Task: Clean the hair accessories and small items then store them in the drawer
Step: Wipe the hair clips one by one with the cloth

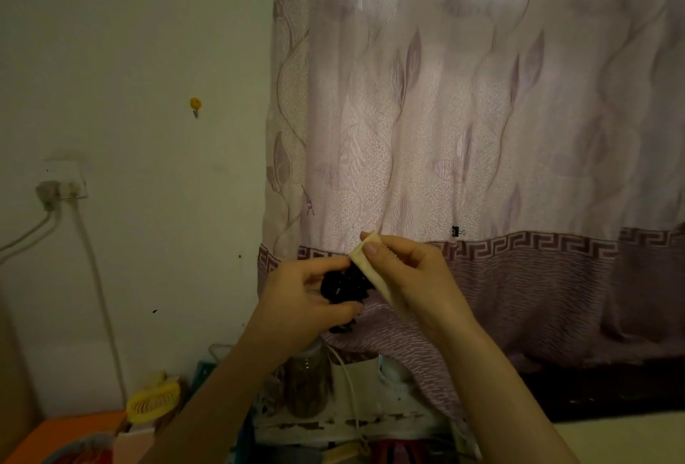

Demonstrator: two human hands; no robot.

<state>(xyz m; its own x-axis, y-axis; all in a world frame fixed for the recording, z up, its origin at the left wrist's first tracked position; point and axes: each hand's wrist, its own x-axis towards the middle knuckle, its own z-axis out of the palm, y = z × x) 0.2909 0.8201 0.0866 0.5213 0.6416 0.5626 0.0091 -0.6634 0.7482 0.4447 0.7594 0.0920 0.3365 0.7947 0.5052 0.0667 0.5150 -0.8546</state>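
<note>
Both hands raised at chest height before a mauve patterned curtain (463, 130). Left hand (307, 300) curled round a black hair claw clip (346, 287), thumb over the top and fingers wrapped beneath, some dark teeth poking out below the palm. Right hand (404, 274) pinching a folded pale cloth (370, 265) between thumb and fingers, the cloth's upper end sticking up past the thumbnail and its long edge pressed against the right side of the clip. Clip held in the air, well above the cluttered bench (608, 434) at the bottom of the view. Small black binder clip (455, 231) fastened to the curtain just above its key-pattern border, up and right of the right hand. On the plain wall to the left, a yellow hook (195, 105) and, lower down, a wall socket (61, 185) with plugs and pale cables trailing downward. Below the forearms, a yellow handheld fan (154, 402) leaning near the bench's orange corner, and a clear jar (307, 382) with brownish contents standing just beside the left forearm. Other items along the bottom edge too dim and blurred to name.
</note>
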